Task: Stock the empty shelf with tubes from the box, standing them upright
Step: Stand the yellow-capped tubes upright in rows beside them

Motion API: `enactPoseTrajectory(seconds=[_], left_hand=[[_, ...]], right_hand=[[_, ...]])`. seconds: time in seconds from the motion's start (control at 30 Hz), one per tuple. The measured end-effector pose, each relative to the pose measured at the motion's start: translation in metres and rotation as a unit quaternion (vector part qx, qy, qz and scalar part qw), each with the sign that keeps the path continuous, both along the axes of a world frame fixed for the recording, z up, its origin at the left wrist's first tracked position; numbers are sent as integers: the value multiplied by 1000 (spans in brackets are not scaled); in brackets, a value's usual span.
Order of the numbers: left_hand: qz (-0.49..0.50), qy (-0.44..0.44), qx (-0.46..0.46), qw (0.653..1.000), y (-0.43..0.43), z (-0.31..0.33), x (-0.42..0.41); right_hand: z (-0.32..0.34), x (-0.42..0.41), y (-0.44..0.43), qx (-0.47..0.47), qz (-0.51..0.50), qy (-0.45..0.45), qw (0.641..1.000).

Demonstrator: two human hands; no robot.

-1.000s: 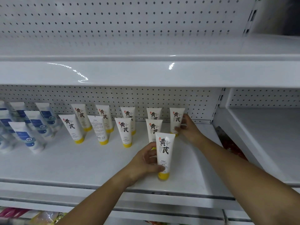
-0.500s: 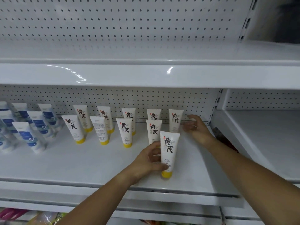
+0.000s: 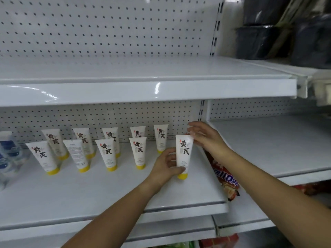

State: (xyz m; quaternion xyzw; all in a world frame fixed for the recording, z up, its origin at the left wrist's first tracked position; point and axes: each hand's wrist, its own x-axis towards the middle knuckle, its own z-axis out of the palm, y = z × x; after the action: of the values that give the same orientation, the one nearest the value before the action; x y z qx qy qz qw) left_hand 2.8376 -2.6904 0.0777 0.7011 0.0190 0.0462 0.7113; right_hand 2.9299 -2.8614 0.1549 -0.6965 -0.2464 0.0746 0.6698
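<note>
Several white tubes with yellow caps [image 3: 138, 154] stand cap-down in two rows on the white shelf [image 3: 89, 190]. My left hand [image 3: 166, 167] grips one more such tube [image 3: 183, 154] near its cap, upright on the shelf at the right end of the front row. My right hand [image 3: 206, 136] touches the tube's top edge with its fingertips, fingers loosely spread. The box is out of view.
Blue-labelled tubes [image 3: 9, 149] stand at the shelf's far left. A red snack packet [image 3: 225, 178] sticks up in the gap beside the shelf's right edge. The neighbouring shelf [image 3: 268, 145] lies to the right, with dark bins [image 3: 259, 40] on the level above.
My left hand has carried the tube right and back, into line with the front row. My right hand left the back-row tube and came to the held tube's top. The view shifted right.
</note>
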Motion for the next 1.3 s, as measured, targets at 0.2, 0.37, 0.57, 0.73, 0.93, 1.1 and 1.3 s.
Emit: enactPoseTrajectory(seconds=[0.2, 0.37, 0.57, 0.73, 0.93, 1.1, 1.3], left_hand=[[20, -19, 13, 1000, -20, -2, 30], [73, -21, 29, 997, -25, -5, 51], [117, -22, 35, 992, -22, -4, 77], [131, -34, 37, 990, -24, -10, 94], [152, -36, 26, 987, -23, -25, 118], [153, -37, 41, 987, -18, -34, 131], [147, -30, 43, 988, -16, -43, 142]], right_hand=[[-1, -1, -12, -57, -3, -47, 997], [1, 19, -12, -83, -13, -68, 994], [-10, 47, -2, -106, -25, -73, 991], [-18, 68, 9, -117, -49, -95, 987], [-26, 84, 18, -137, -73, -109, 982], [-33, 92, 24, -148, -71, -122, 979], [-38, 101, 24, -166, -69, -146, 973]])
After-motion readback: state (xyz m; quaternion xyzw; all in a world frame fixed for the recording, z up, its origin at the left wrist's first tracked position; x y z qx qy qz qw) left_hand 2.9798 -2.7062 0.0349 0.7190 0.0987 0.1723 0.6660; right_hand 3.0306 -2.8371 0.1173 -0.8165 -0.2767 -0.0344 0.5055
